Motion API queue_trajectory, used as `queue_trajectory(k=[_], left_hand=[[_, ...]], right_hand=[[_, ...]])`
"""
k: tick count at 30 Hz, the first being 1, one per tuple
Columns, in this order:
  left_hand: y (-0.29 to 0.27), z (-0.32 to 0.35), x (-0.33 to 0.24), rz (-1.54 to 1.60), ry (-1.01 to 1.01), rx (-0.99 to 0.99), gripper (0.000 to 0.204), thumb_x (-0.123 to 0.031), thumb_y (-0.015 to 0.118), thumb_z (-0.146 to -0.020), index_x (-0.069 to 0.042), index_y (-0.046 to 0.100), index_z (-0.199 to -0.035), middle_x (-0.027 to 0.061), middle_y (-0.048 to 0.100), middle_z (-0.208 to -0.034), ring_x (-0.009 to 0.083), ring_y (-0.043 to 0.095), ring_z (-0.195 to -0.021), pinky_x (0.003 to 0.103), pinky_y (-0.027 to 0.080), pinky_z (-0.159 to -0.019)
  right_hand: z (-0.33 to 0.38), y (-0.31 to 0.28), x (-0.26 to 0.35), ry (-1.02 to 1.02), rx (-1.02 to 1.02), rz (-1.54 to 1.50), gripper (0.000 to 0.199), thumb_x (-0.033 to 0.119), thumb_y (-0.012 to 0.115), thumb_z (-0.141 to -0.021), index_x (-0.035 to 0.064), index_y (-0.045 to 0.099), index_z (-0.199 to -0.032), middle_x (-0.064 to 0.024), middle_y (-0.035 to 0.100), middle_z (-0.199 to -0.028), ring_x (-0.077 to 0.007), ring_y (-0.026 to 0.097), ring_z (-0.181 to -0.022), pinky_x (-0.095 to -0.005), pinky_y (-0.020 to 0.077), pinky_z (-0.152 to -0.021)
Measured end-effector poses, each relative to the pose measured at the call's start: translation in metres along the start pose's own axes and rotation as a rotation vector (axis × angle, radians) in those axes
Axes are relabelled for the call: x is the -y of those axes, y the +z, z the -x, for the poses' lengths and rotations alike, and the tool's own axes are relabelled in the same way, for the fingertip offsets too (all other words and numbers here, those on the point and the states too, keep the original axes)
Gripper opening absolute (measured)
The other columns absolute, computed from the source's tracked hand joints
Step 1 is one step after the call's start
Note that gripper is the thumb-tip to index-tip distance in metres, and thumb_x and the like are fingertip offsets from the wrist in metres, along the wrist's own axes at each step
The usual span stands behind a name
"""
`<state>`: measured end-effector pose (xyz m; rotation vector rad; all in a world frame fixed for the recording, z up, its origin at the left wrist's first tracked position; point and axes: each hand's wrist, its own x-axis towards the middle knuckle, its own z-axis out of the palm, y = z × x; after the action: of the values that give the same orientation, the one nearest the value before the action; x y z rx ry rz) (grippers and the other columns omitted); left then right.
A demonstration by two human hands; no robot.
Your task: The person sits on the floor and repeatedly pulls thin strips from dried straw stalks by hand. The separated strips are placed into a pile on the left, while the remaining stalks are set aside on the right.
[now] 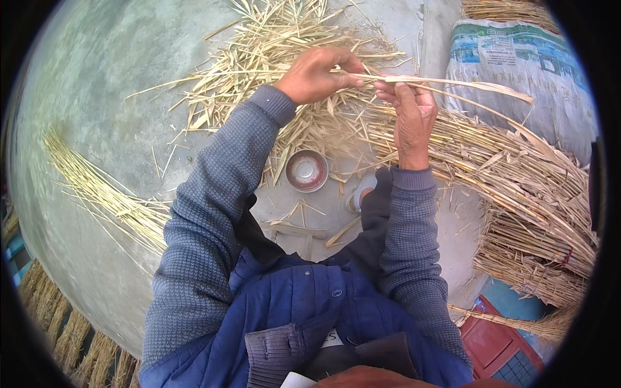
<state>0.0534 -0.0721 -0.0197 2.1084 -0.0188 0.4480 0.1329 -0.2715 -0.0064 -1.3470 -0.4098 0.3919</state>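
Note:
A dry reed stalk (370,77), straw-coloured and with a long dry leaf along it, lies across both hands at the far middle. My left hand (320,74) is closed in a pinch on it between thumb and fingertips. My right hand (414,119) also grips it, a little further right, with the thumb on top. The leaf's tip and a thin length of stalk reach out to the right past this hand. Under the hands spreads a heap of stripped dry leaves and husks (259,71).
A small metal bowl (306,171) stands on the concrete floor between my feet and the heap. Thick bundles of unstripped stalks (511,174) fill the right side, beside a white-and-blue woven sack (517,71). Bare thin stalks (110,194) lie at left. A red plastic object (498,343) sits lower right.

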Motion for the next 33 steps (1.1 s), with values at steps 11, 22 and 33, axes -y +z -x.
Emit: queue_trajectory(k=[11,22,33], left_hand=[[0.006,-0.003,-0.013,0.405,-0.425,0.03,0.022,-0.02,0.082,-0.084,-0.001,0.074,-0.092,0.0041,0.072,-0.084,0.0109,0.065,-0.076,0.027,0.053,-0.071],[0.02,0.004,-0.011,0.201,-0.187,-0.008,0.021,-0.021,0.081,-0.083,-0.003,0.074,-0.092,0.0047,0.072,-0.083,0.0126,0.064,-0.074,0.028,0.052,-0.068],[-0.048,-0.011,0.026,0.568,-0.334,-0.507,0.019,-0.016,0.076,-0.09,0.0,0.069,-0.099,0.0079,0.075,-0.091,0.0122,0.071,-0.086,0.026,0.055,-0.086]], right_hand=[[-0.001,-0.007,0.009,0.047,0.036,-0.043,0.017,0.009,0.057,-0.099,-0.0067,0.058,-0.105,-0.018,0.072,-0.096,-0.0216,0.073,-0.086,-0.0294,0.0598,-0.076],[-0.001,-0.008,0.008,0.089,0.03,0.0,0.012,0.008,0.058,-0.096,-0.0037,0.061,-0.1,-0.0135,0.072,-0.094,-0.0153,0.071,-0.082,-0.0264,0.0573,-0.075],[-0.002,-0.02,-0.009,0.126,-0.075,0.028,0.008,0.005,0.059,-0.094,-0.0022,0.057,-0.093,-0.0158,0.069,-0.094,-0.0152,0.069,-0.079,-0.0263,0.0579,-0.07]])
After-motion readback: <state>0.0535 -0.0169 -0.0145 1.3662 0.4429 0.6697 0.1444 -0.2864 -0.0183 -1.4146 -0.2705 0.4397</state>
